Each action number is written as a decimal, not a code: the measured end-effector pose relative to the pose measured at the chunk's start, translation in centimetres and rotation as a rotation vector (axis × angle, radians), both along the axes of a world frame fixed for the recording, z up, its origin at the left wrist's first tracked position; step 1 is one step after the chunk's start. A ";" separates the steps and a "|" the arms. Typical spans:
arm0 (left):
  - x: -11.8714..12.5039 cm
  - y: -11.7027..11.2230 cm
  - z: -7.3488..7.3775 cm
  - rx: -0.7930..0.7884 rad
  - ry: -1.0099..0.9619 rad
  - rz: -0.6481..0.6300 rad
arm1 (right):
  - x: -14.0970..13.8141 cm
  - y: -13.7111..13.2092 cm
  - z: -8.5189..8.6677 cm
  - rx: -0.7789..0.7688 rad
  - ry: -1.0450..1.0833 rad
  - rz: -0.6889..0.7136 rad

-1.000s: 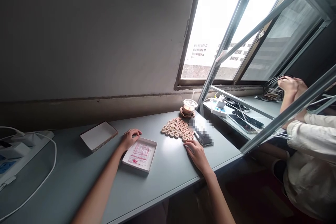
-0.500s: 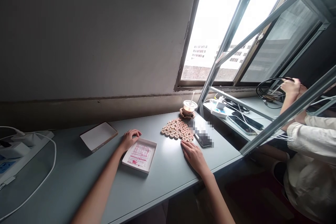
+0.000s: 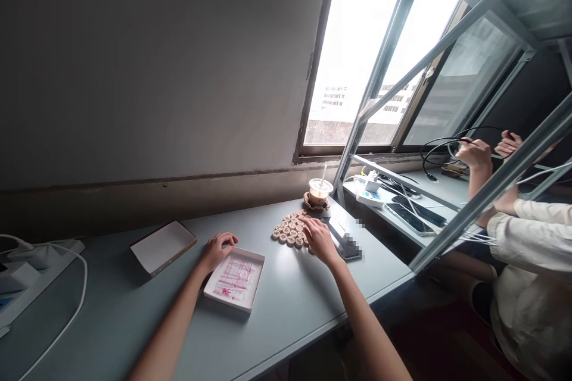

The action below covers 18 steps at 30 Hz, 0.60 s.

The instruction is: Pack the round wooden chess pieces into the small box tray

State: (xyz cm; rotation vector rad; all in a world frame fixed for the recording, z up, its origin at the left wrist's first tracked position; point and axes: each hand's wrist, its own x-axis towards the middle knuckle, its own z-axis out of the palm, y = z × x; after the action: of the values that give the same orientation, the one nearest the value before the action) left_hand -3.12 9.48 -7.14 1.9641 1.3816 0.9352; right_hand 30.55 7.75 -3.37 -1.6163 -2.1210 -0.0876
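My right hand (image 3: 322,241) lies over the near right side of a cluster of round wooden Chinese chess pieces (image 3: 290,228), fingers stretched forward and hiding some of them. The visible pieces lie flat, packed side by side. My left hand (image 3: 218,252) rests at the far left corner of a shallow white box (image 3: 255,287), fingers loosely bent beside its rim. Inside the box lies a sheet with red printing (image 3: 236,274), seemingly under clear plastic. Another shallow box part (image 3: 161,246), white inside, lies farther left, apart from my hand.
A drink cup with a straw (image 3: 320,190) stands in a brown holder behind the pieces. A phone (image 3: 346,245), partly pixelated, lies to their right. Power strips with cables (image 3: 36,268) sit at far left. Beyond a metal bed frame (image 3: 379,77), another person's hands (image 3: 476,153) hold a black cable.
My right hand has moved forward from the cluster's near edge onto the chess pieces. My left hand stays by the box. The view has shifted slightly, and the other person's hands have moved apart.
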 end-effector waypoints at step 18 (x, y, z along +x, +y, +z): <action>0.1 -0.1 0.3 -0.007 -0.003 -0.004 | 1.8 7.1 -0.9 -0.138 -0.205 0.030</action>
State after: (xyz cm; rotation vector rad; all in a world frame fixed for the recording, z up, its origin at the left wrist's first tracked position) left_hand -3.03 9.42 -6.82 1.9588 1.3776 0.9300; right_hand 32.37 14.88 -4.30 -1.7177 -2.3512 -0.1037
